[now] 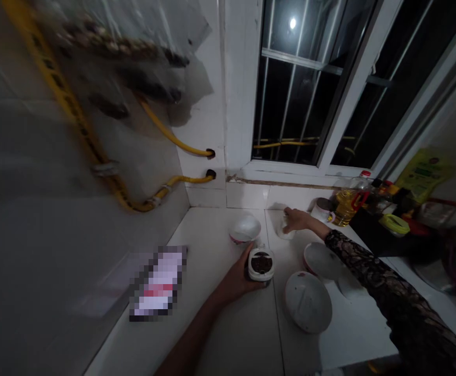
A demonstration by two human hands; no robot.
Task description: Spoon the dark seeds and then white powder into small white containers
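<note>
My left hand (240,280) is wrapped round a small seasoning jar (261,265) above the counter. Its open top shows dark brown contents. Farther back, my right hand (297,220), below a dark lace sleeve, has its fingers closed on a pale cup-like container (285,233); its exact kind is hard to make out in the dim light. A white bowl (245,227) with a reddish outside stands just behind the jar. Two more bowls, a nearer bowl (308,303) and a farther bowl (320,260), sit to the right, partly beside my right forearm.
A blurred-out phone-like object (159,282) lies at the left wall. At the back right stand a mug (323,209), an oil bottle (345,206) and several condiments. A yellow hose (71,109) runs along the left wall, under hanging plastic bags (126,47). A barred window (298,83) is behind.
</note>
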